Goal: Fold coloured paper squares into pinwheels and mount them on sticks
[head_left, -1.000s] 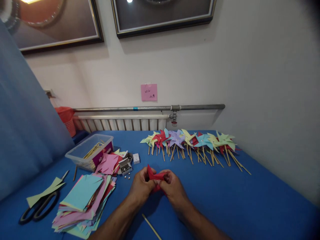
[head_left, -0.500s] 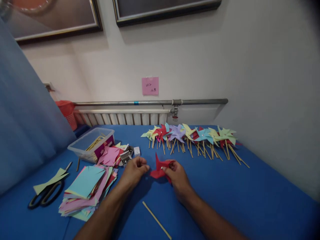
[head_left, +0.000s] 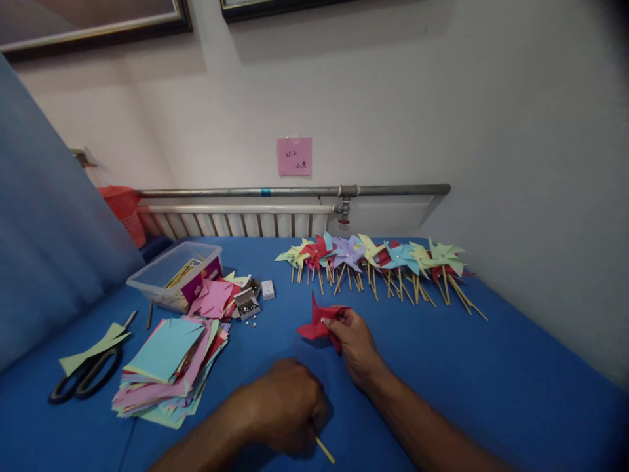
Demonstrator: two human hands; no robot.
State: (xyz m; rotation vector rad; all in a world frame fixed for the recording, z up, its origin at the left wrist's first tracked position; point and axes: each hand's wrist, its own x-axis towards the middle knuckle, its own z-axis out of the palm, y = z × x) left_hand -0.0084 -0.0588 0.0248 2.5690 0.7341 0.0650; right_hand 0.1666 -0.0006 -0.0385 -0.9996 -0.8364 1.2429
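My right hand point(head_left: 354, 341) pinches a folded red paper pinwheel head point(head_left: 317, 322) just above the blue table point(head_left: 491, 373), with a small silver pin showing at its centre. My left hand point(head_left: 287, 408) is closed low near the front edge, its fingers curled round a thin wooden stick point(head_left: 324, 450) that pokes out to the right of the fist. Both forearms come in from the bottom of the view.
A row of finished paper pinwheels point(head_left: 378, 259) on sticks lies at the back. A stack of coloured paper squares point(head_left: 170, 360), scissors point(head_left: 81, 380), a small box of pins point(head_left: 246, 303) and a clear plastic tub point(head_left: 174, 275) lie on the left. A wall rises on the right.
My left hand let go of the red pinwheel head, drew back toward me and closed on the wooden stick. My right hand kept hold of the red head. The view tilted downward.
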